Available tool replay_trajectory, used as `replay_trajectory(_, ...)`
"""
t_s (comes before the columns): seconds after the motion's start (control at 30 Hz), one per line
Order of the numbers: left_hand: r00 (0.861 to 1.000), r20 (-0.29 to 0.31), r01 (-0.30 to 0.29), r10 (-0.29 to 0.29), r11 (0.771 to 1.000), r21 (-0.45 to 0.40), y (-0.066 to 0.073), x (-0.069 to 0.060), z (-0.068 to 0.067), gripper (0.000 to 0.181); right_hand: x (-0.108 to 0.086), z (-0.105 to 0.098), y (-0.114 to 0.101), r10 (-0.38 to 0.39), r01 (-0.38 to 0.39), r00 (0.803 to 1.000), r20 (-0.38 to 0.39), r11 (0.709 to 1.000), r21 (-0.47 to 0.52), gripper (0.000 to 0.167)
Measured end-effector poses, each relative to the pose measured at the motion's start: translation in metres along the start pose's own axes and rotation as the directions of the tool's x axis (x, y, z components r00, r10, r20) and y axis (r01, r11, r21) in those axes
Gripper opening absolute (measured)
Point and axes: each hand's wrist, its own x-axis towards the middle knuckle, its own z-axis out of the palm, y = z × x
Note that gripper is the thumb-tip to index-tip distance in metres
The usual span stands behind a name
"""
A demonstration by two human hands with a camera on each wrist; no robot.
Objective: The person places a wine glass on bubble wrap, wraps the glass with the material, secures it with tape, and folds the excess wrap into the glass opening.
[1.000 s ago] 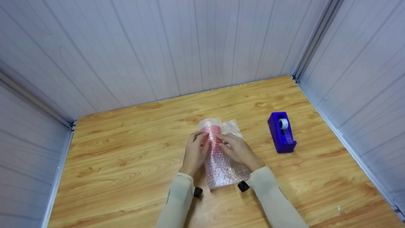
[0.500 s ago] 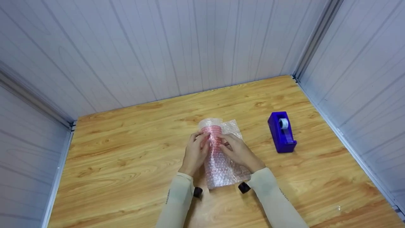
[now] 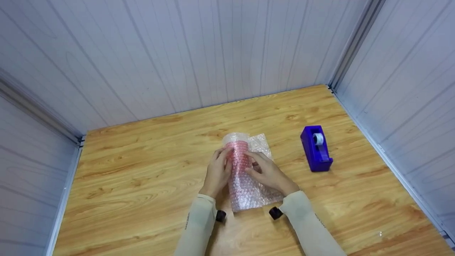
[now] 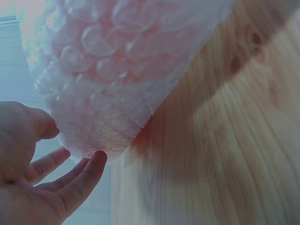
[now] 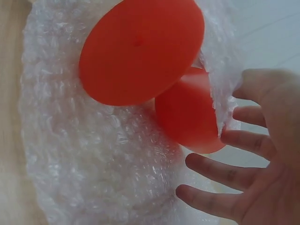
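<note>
Red pieces (image 5: 140, 51) partly enclosed in bubble wrap (image 3: 250, 193)

Pale grooved walls (image 3: 177, 53) bounded a wood-grain table (image 3: 142, 160) at the back and both sides. The wrap lay around the middle of the table, its left part rolled, a flat part spread out to the right. Light sleeves (image 3: 197, 224) covered both forearms. Left hand (image 3: 216, 174): released, fingers loosely extended, tips touching the left flank of the roll. Right hand (image 3: 272, 174): likewise released, fingers spread, tips touching the wrap's edge on the right. A blue-purple tape dispenser (image 3: 312, 153) stood to the right, apart from the wrap. The red pieces sat within the wrap; the right wrist view showed two rounded faces, one overlapping the other. A black block (image 3: 220, 216) was at each wrist. A tape roll (image 3: 318, 138) sat in the dispenser. Smallest: a clear scrap (image 3: 380, 233), near right.
</note>
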Motion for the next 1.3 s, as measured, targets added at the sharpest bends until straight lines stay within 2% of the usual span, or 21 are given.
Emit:
replay_trajectory(0.33, 0.999, 0.014, 0.029, -0.029, 1.0, -0.013, 0.0008, -0.0002, -0.0011, 0.037, -0.0023, -0.0021, -0.0003, 0.077, -0.075, 0.995, 0.065, 0.997, -0.023, 0.064)
replay_trajectory(0.83, 0.99, 0.066, 0.13, -0.127, 0.991, -0.038, 0.0024, 0.0011, 0.0005, 0.038, -0.0045, -0.0045, -0.0002, 0.106, -0.102, 0.991, 0.085, 0.993, -0.056, 0.067)
replay_trajectory(1.3, 0.992, 0.077, 0.097, -0.095, 0.995, -0.011, 0.0058, 0.0065, 0.0014, 0.038, -0.0048, -0.0035, 0.0024, 0.123, -0.122, 0.99, 0.065, 0.992, -0.009, 0.064)
